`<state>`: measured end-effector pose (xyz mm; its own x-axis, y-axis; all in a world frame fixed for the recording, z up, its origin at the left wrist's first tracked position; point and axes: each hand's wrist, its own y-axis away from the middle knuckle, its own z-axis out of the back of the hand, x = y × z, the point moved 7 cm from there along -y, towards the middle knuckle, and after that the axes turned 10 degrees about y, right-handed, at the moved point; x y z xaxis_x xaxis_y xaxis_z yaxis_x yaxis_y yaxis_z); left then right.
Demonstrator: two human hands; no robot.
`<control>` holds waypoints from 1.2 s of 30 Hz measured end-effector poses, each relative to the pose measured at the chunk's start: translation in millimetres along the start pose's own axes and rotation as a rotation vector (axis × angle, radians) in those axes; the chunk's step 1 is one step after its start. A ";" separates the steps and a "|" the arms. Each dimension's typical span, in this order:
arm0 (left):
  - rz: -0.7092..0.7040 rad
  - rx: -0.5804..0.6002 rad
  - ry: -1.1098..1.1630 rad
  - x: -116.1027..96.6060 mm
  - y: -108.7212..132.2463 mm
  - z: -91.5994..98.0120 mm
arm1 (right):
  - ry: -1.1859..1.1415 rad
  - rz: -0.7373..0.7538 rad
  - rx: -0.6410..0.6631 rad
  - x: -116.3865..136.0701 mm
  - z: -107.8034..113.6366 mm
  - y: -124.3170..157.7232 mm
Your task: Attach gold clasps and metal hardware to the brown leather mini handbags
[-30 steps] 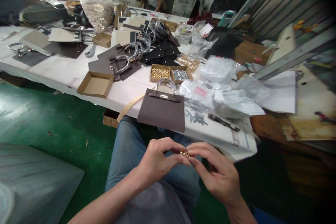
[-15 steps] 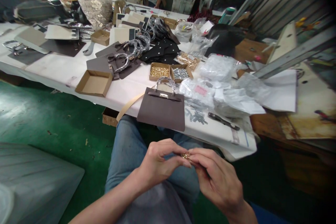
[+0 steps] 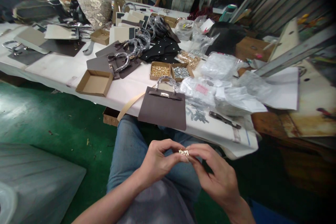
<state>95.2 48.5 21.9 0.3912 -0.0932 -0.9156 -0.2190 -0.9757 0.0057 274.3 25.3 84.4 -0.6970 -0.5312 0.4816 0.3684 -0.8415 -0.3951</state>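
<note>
Plainly, both hands meet low and central, over the lap (image 3: 157,182) and just short of the white-covered table (image 3: 126,94). The left hand (image 3: 160,160) comes in from eight o'clock, wrist fairly straight, thumb and index finger pinching a small gold-coloured metal piece (image 3: 183,152) at their tips. From between four and five o'clock the right hand (image 3: 219,173) reaches up, index finger arched above the thumb, tips at the piece's three o'clock end; whether they grip it or only touch it cannot be told.

The piece's long axis seems to run roughly nine to three, though fingertips cover its ends and its front cannot be made out. At eleven o'clock from it lies the grey-brown handbag (image 3: 162,108), handle towards twelve; small silver strips (image 3: 198,115) lie near one o'clock.

Compared with half a second ago, the piece sits slightly higher and catches more light, while the right hand's bunched fingers have spread from its thumb, leaving a wider gap.
</note>
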 end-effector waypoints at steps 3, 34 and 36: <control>0.015 -0.002 0.040 2.6 2.2 0.0 | -0.088 -0.112 -0.015 -9.6 -5.2 2.7; 0.006 0.069 0.028 -2.6 -4.1 -3.7 | -0.445 -0.204 -0.135 -25.9 -31.9 24.6; 0.019 0.068 0.032 -0.9 -3.7 -3.3 | -0.456 -0.211 -0.139 -26.5 -33.5 25.4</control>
<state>98.6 51.5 24.0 0.4144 -0.1192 -0.9023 -0.2868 -0.9580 -0.0051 281.6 21.2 35.4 -0.3970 -0.3658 0.8418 0.1420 -0.9306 -0.3374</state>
